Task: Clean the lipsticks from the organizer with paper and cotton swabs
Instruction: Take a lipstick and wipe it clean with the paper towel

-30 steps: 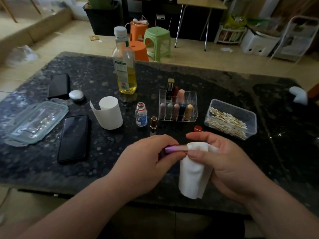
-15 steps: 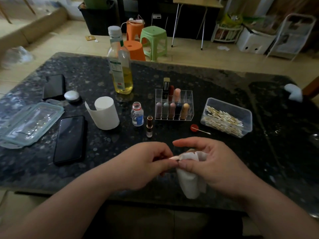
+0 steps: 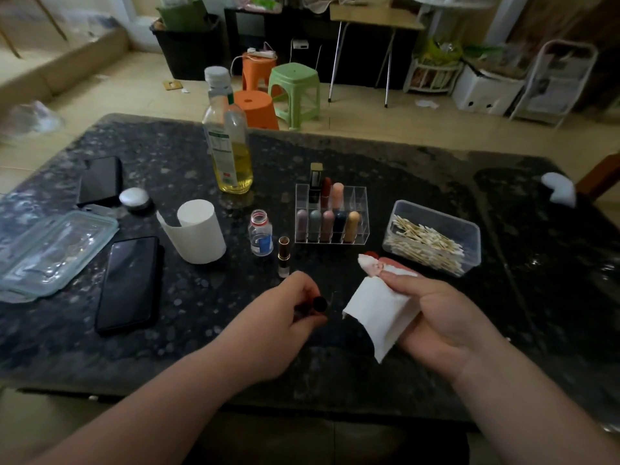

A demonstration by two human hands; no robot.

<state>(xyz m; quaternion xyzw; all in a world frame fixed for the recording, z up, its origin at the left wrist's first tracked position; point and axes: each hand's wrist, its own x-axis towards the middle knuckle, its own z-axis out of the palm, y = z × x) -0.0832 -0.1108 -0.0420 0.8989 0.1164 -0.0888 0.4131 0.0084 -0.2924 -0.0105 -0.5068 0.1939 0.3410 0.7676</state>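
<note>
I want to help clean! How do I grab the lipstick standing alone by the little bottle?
Pinch the lone lipstick low on its barrel, coming from the near side: the small bottle stands close on its left and the organizer behind. It stands upright and slim, and its top may be bare colour.

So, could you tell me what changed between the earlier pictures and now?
The hands drew apart: the right hand pulled the paper off the lipstick, which the left hand still grips. The paper's tip now shows a red smear. Organizer and swab box stayed put.
</note>
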